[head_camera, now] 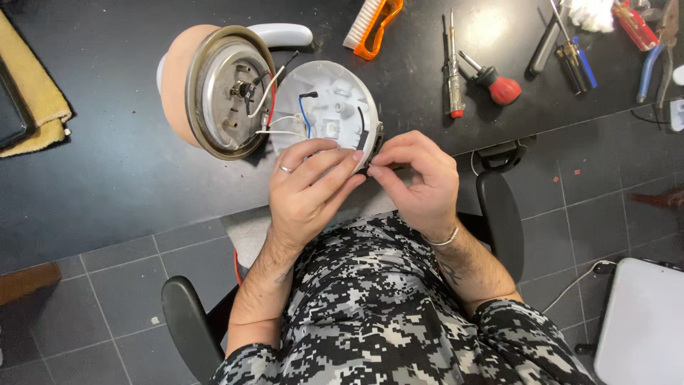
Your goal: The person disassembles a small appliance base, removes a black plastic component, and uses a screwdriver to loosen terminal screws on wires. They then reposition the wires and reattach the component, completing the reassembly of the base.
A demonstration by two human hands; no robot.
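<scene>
An opened electric kettle (206, 89) lies on its side on the black workbench (107, 164), its metal heating base facing me. Its round white bottom cover (329, 100) hangs off it by white, blue and black wires. My left hand (310, 185), with a ring on one finger, grips the near edge of that white cover. My right hand (417, 178), wearing a bracelet, pinches a small dark part at the cover's right rim, fingertips touching those of the left hand.
An orange-handled brush (374, 25), a red-tipped tester screwdriver (454, 68), a red stubby screwdriver (495, 82), more screwdrivers (573, 53) and blue-handled pliers (652, 60) lie at the bench's far right. Folded tan cloth (32, 100) sits left. Chair arms flank me; a white stool (641, 321) stands right.
</scene>
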